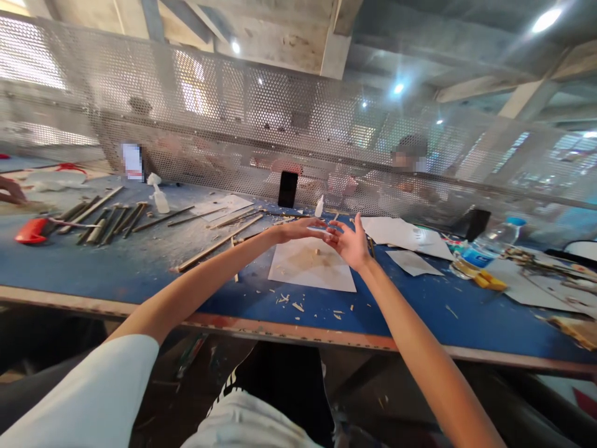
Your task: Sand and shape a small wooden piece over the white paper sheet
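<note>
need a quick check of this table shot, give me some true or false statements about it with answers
1. The left hand and right hand are both empty, raised over a white paper sheet. True.
2. The left hand grips a wooden stick. False: it holds nothing; a long wooden stick lies on the blue table.
3. A black phone stands upright beyond the hands. True.
4. A red tool sits on the paper sheet. False: it lies at the far left of the table.
5. A person shows beyond a perforated metal screen. True.
</note>
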Tool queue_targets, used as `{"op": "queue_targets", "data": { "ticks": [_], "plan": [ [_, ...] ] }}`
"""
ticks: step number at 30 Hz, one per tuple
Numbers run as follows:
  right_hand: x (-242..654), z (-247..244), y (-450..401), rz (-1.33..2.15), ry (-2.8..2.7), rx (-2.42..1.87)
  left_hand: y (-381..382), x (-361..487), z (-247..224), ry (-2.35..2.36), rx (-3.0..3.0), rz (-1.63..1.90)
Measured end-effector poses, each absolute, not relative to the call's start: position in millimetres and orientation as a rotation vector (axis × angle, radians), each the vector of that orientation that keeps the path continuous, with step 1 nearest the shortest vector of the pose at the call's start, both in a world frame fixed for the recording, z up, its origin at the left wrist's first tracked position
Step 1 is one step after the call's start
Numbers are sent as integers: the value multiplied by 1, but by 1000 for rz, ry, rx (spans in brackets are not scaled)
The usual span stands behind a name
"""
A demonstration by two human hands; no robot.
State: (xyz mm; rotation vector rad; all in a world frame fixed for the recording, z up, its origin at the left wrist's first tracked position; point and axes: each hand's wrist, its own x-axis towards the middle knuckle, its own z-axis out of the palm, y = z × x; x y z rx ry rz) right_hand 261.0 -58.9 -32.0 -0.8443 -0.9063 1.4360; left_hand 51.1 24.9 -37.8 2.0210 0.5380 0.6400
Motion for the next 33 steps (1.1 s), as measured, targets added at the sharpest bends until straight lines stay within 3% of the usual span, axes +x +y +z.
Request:
{"op": "queue_targets", "data": {
  "ticks": [17,33],
  "plan": [
    [254,-28,-58,1429,-896,-773,46,50,-52,512,1975,694],
    [259,-34,-52,1319,-1006,-821,38,41,-30,520,2053,631]
  ]
}}
